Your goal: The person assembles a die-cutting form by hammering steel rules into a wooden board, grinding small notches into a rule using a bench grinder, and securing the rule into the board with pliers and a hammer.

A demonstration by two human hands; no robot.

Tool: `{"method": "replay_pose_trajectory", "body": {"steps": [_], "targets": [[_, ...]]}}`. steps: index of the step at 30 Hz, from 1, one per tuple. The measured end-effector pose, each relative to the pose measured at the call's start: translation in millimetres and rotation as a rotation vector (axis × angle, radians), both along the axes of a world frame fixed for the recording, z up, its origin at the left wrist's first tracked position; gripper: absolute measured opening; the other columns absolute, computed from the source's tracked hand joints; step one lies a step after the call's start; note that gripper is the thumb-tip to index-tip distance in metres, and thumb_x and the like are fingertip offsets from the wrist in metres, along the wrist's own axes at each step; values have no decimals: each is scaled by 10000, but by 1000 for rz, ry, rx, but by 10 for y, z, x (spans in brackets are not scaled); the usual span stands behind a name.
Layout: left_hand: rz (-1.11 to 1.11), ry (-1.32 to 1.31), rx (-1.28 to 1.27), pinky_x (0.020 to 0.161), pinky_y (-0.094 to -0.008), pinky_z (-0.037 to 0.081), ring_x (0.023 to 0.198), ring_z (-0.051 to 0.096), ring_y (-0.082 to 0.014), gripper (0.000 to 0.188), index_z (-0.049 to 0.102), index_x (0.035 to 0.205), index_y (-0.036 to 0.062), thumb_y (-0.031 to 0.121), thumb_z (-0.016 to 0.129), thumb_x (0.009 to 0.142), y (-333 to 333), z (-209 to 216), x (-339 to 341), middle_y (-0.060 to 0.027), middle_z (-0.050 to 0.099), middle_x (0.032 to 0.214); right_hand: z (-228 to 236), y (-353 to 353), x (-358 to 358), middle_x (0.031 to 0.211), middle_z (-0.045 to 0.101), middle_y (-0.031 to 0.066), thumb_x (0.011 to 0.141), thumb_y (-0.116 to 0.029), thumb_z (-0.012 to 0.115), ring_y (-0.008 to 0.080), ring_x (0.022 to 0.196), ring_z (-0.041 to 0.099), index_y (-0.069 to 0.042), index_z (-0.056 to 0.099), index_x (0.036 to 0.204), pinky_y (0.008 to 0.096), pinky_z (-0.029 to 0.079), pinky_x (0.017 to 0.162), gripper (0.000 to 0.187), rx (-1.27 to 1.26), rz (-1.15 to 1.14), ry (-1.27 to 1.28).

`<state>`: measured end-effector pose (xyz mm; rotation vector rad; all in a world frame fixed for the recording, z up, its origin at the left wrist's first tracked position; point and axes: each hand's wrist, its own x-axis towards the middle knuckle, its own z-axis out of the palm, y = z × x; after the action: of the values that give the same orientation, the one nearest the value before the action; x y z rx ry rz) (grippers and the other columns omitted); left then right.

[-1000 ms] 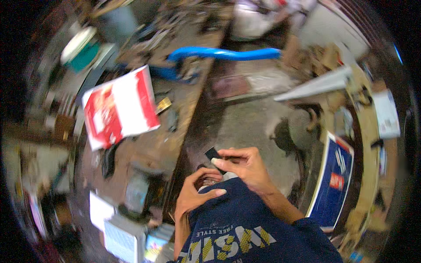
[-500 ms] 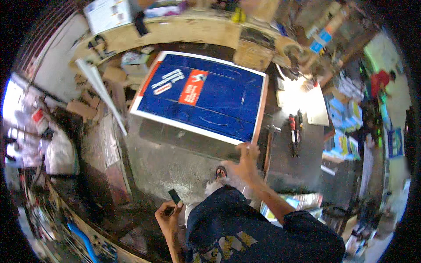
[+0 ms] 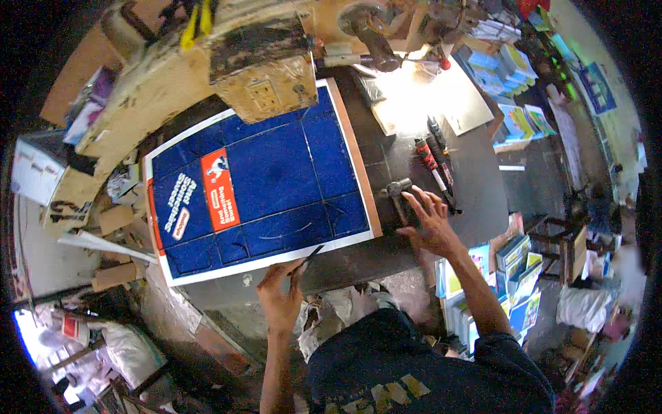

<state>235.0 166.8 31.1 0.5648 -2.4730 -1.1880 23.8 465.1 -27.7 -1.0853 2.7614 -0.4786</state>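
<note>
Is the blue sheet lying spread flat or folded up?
Spread flat: the blue sheet lies open on the dark table, crease lines showing, all edges down.

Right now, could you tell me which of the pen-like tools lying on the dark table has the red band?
The red-banded tool, on the left of the row. The tools beside it look plain black. It lies just beyond the right hand.

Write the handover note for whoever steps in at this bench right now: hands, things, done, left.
Left hand: pinches a small dark blade at the near edge of the blue printed sheet.
Right hand: spread on the dark bench, touching a small hammer.
Sheet lies flat, creased into panels; markers lie beyond the hammer.
Done: sheet laid out.
Left: seemingly any cutting; no cut is visible.
</note>
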Motion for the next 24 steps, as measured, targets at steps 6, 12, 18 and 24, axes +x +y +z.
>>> {"method": "replay_pose_trajectory", "body": {"steps": [6,12,18,24], "targets": [[-181,16,-84,748,-356,518,815,645,-259,285,752,981,122,-43,701,755,-171,-398,-516,-79,689,835,401,-401,-508,1250,601,179,893,-286,671,368,1155,525,-75,519,1350,458,404,1013,527,-226,-37,79],[-414,80,-185,748,-370,455,858,594,-236,401,717,1003,115,-93,694,661,-32,-786,-793,-35,636,829,-183,-1847,-1697,1171,628,235,796,-673,661,385,1175,552,57,485,1351,480,412,1017,934,-201,-252,285],[-491,10,-215,741,-375,458,851,594,-243,427,716,994,104,-116,685,630,17,-806,-889,-46,642,827,-497,-1957,-2254,1147,657,193,808,-477,667,292,1175,553,-37,660,1174,403,397,1021,572,-4,-309,354],[-524,61,-246,732,-367,463,840,594,-234,447,716,1012,106,-114,685,625,66,-812,-901,-43,604,793,792,-1354,-1152,1162,660,175,903,-377,608,216,1117,590,-45,641,1222,337,427,983,462,-242,-108,-104]]}}
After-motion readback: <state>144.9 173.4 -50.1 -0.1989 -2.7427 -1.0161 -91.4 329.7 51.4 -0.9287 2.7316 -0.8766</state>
